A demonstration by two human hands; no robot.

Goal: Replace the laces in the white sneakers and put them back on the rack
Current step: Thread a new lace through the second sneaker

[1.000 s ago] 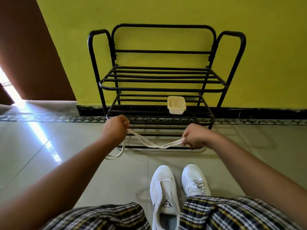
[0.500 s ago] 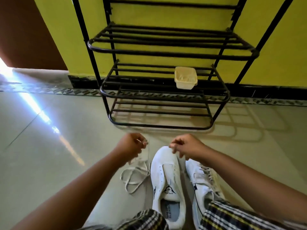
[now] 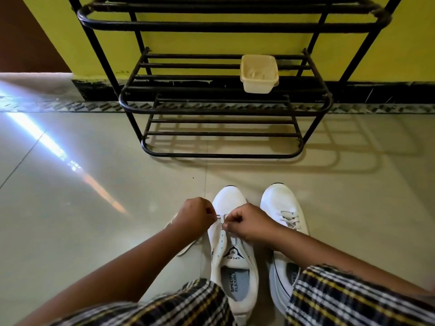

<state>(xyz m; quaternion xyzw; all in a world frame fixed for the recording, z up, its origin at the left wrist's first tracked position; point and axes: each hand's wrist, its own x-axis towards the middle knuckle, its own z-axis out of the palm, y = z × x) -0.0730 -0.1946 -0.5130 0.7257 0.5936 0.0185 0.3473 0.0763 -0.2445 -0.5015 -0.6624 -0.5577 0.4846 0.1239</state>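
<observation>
Both hands, left and right, pinch the lace ends at the toe eyelets of the unlaced sneaker on the floor; soft and limp, it likely threads best gripped near the tips

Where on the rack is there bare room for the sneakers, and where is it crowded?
The rack's middle shelf is bare left of the cream tub; the bottom shelf is bare throughout. It is crowded at the left sneaker, where the left hand and the right hand work the lace.
</observation>
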